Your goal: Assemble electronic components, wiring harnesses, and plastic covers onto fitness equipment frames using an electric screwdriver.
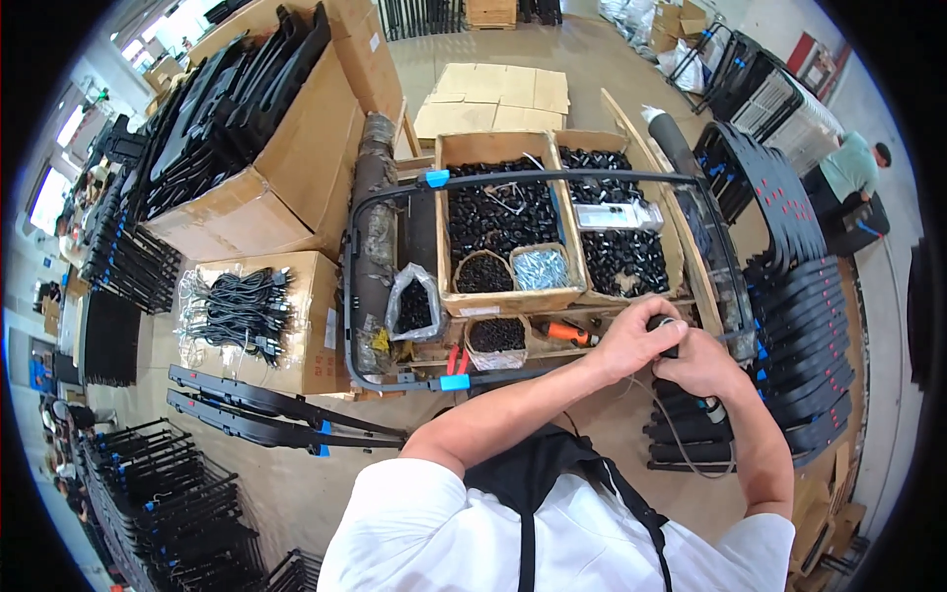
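A black tubular frame (582, 176) with blue clips lies across the workbench in front of me. At its near right corner my two hands meet. My right hand (698, 361) is closed around a dark corded hand tool, which looks like an electric screwdriver (712, 408); its butt points toward me. My left hand (643, 338) is closed just beside it, its fingers curled at a black rounded piece (668, 331); whether it grips this piece or the tool's front is hidden. The tool's grey cord (679, 437) hangs in a loop below my hands.
Wooden bins of black plastic parts (503, 212) stand inside the frame, with small boxes of dark screws (484, 273) and silvery screws (541, 268). An orange-handled tool (570, 333) lies nearer. Bundled cables (237, 311) sit left; stacked black frames (804, 345) stand right. A person (850, 173) is far right.
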The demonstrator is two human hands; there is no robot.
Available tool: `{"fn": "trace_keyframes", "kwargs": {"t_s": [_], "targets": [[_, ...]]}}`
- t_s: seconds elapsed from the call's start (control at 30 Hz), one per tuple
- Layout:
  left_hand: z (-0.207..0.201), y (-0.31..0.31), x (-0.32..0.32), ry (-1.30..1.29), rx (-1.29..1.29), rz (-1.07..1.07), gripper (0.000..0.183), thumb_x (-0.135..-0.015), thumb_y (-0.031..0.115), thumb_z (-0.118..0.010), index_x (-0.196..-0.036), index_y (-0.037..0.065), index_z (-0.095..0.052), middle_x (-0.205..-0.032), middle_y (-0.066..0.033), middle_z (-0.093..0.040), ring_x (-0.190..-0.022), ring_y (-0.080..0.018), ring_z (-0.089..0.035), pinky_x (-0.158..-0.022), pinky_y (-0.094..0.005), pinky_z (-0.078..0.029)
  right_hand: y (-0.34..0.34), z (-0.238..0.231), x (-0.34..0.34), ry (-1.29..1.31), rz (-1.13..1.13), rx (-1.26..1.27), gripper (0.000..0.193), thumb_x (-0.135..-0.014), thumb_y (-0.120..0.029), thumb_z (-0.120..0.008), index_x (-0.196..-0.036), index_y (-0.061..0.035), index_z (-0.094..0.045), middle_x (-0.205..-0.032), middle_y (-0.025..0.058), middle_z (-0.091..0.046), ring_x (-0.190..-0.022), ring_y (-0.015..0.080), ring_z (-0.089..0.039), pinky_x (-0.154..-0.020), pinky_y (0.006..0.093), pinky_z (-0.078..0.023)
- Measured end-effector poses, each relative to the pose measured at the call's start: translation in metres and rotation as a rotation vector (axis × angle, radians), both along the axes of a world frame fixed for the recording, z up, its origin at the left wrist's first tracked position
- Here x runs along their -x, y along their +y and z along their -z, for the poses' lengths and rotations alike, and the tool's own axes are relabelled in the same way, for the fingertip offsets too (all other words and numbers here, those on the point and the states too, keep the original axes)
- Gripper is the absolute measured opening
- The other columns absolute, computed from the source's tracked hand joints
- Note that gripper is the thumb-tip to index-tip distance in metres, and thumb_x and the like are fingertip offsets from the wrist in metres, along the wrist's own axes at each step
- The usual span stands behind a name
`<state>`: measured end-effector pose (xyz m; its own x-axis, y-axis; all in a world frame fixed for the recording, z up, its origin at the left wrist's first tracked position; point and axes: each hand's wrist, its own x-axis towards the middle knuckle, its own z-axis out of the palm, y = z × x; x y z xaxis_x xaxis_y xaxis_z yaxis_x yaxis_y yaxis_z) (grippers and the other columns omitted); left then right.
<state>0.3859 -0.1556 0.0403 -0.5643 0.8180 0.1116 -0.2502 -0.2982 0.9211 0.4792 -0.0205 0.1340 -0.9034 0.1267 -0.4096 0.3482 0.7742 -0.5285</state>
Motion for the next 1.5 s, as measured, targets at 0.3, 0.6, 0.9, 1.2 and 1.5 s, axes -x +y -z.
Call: {"fn": "trace_keyframes", "kwargs": {"t_s": [0.3, 0.6, 0.9, 1.2, 1.5], "targets": [[0.055, -0.118, 0.121, -0.300, 0.380, -0.391, 0.043, -0.108, 0.045, -0.061, -0.111, 0.003, -0.064, -0.094, -0.0028, -0.059, -0.079, -0.0137, -0.058, -0.067, -0.0309, -0.050, -0.098, 0.024, 0.112, 0.074, -0.042, -0.112, 0.067, -0.077, -0.024, -0.077, -0.139, -0.0040, -0.058, -0.114, 0.0266, -0.074, -0.108, 0.0426, -0.072, -0.097, 0.0493, -0.057], [0.134, -0.202, 0.202, -0.363, 0.605, -0.578, 0.063, -0.100, 0.054, -0.071, -0.127, -0.003, -0.066, -0.110, -0.0101, -0.073, -0.097, -0.0172, -0.067, -0.085, -0.0337, -0.055, -0.188, 0.153, 0.226, 0.334, -0.388, -0.228, 0.075, -0.080, -0.028, -0.081, -0.140, 0.0001, -0.045, -0.099, 0.0251, -0.071, -0.090, 0.0449, -0.074, -0.078, 0.0518, -0.061], [0.183, -0.228, 0.286, -0.142, 0.851, -0.851, 0.063, -0.098, 0.055, -0.069, -0.109, -0.007, -0.071, -0.102, -0.0216, -0.076, -0.098, -0.0290, -0.073, -0.087, -0.0425, -0.054, -0.212, 0.208, 0.328, 0.265, -0.458, -0.201, 0.083, -0.079, -0.033, -0.082, -0.147, -0.0025, -0.044, -0.112, 0.0261, -0.071, -0.098, 0.0452, -0.073, -0.084, 0.0532, -0.060], [0.194, -0.220, 0.304, -0.099, 0.898, -0.826, 0.067, -0.098, 0.059, -0.066, -0.112, -0.007, -0.070, -0.107, -0.0241, -0.075, -0.104, -0.0362, -0.072, -0.092, -0.0453, -0.052, -0.206, 0.210, 0.344, 0.270, -0.430, -0.185, 0.073, -0.081, -0.029, -0.083, -0.138, 0.0002, -0.047, -0.111, 0.0261, -0.071, -0.100, 0.0450, -0.072, -0.085, 0.0529, -0.060], [0.175, -0.213, 0.311, -0.027, 1.079, -0.770, 0.070, -0.098, 0.060, -0.063, -0.123, -0.005, -0.064, -0.119, -0.0297, -0.072, -0.116, -0.0455, -0.069, -0.100, -0.0499, -0.051, -0.192, 0.228, 0.348, 0.280, -0.413, -0.087, 0.088, -0.082, -0.031, -0.083, -0.151, 0.0012, -0.038, -0.124, 0.0285, -0.071, -0.109, 0.0441, -0.071, -0.092, 0.0500, -0.059]]}}
